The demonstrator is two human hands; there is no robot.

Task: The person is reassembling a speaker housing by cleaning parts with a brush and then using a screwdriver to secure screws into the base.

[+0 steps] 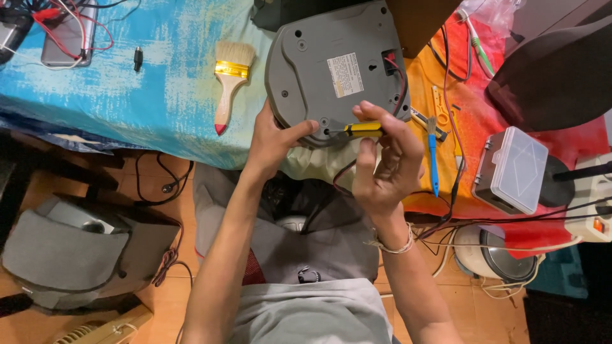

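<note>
A grey appliance base (331, 64) lies upside down on the table's near edge, with a white label and red and black wires at an opening. My left hand (271, 140) grips its near rim, thumb on the underside. My right hand (382, 162) holds a yellow-handled screwdriver (363, 130) whose tip points left at a screw hole near the rim.
A wooden-handled paintbrush (228, 79) lies on the blue cloth (127, 89). A blue small brush (433, 159) and a clear plastic parts box (511, 169) rest on the red-orange cloth at right. Cables trail about; a power strip (596, 204) sits far right. A grey bag (70, 248) lies on the floor.
</note>
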